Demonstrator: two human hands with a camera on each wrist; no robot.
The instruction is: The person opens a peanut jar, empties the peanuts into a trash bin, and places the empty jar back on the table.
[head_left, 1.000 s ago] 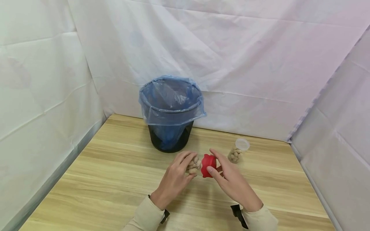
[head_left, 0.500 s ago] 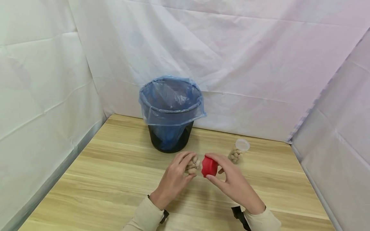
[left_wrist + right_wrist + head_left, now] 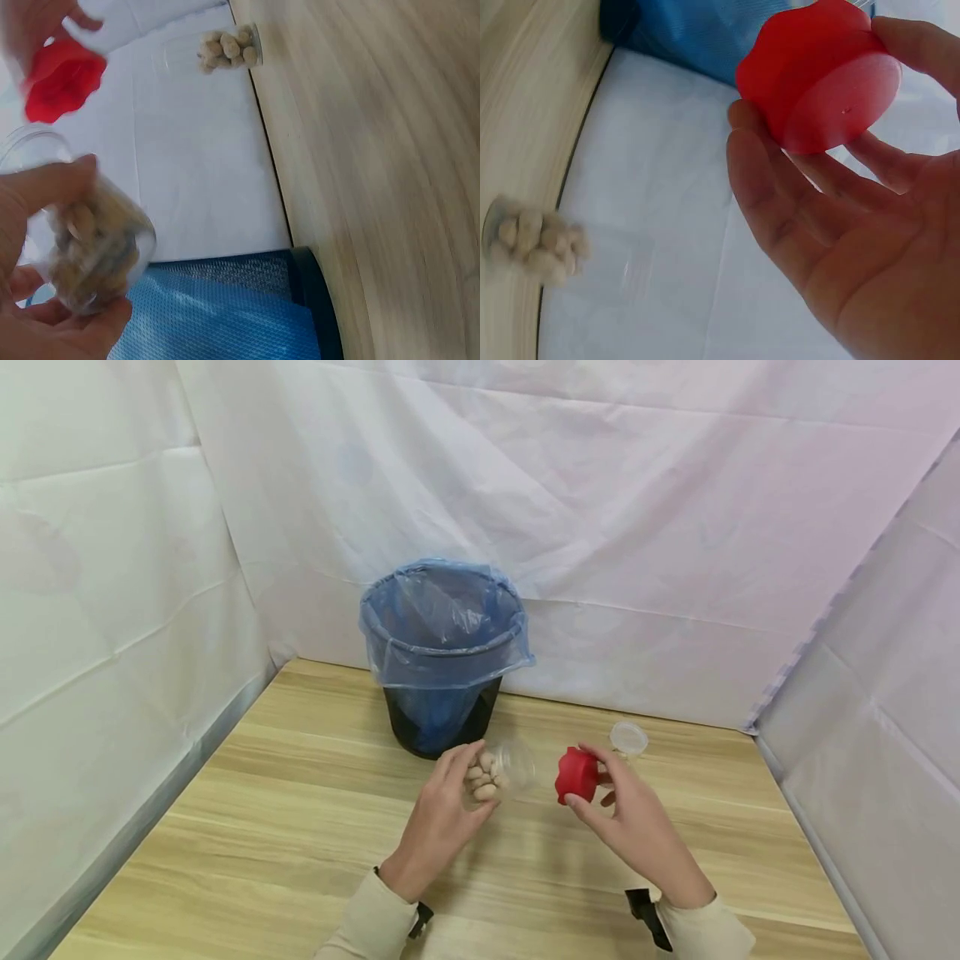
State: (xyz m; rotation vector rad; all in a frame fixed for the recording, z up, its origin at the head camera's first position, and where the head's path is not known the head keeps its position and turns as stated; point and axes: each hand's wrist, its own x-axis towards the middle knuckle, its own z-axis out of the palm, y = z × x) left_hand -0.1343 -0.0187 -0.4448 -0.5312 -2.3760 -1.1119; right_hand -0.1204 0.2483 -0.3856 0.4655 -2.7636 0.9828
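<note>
The left fingers point(image 3: 453, 766) gripped a clear jar point(image 3: 517, 766) with what looked like nuts point(image 3: 486, 777) inside. The right fingers point(image 3: 615, 764) pinched a red lid point(image 3: 577, 776), apart from the jar: uncapping looked done, emptying not. A second jar point(image 3: 214, 51) stood beyond the right fingers.

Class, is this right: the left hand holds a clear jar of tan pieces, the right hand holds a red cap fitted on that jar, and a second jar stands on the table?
Not fitted: the head view shows the red cap in the right hand, apart from the clear jar. The left hand holds that jar, and a second jar stands on the table.
</note>
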